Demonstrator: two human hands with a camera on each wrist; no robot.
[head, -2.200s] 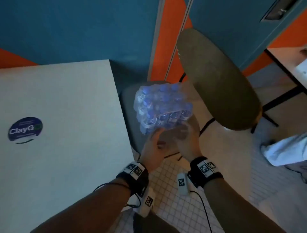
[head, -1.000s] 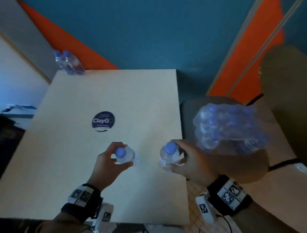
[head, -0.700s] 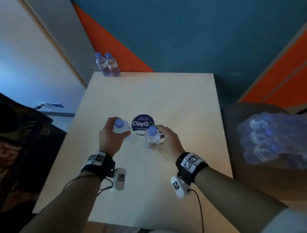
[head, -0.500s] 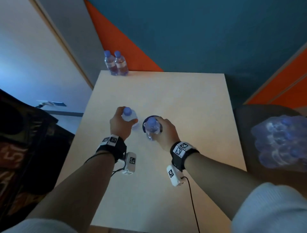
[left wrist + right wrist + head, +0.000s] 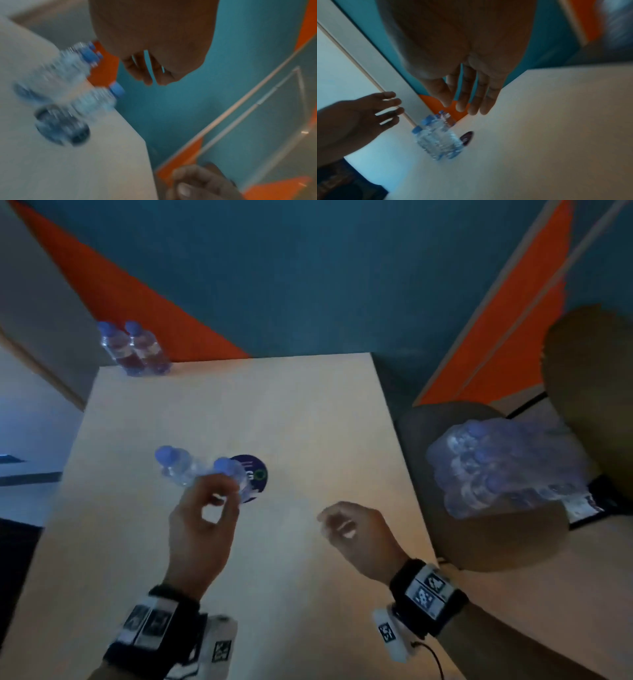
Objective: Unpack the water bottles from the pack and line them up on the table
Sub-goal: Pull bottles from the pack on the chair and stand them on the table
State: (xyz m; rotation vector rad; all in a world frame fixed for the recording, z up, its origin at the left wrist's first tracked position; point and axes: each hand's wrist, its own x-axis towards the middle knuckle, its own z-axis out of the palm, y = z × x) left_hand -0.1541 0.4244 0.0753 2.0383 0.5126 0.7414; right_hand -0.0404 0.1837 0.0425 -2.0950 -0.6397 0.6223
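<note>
A pale table (image 5: 308, 594) carries two upright water bottles (image 5: 202, 472) at its centre beside a round sticker (image 5: 255, 474), with two more bottles (image 5: 135, 349) at the far left corner; the shrink-wrapped pack (image 5: 507, 470) lies on a chair (image 5: 496, 542) to the right, nearer the right hand (image 5: 356, 534). Half a second ago each hand gripped a bottle; now both hang empty, fingers loosely curled, the left hand (image 5: 202, 529) just short of the pair.
</note>
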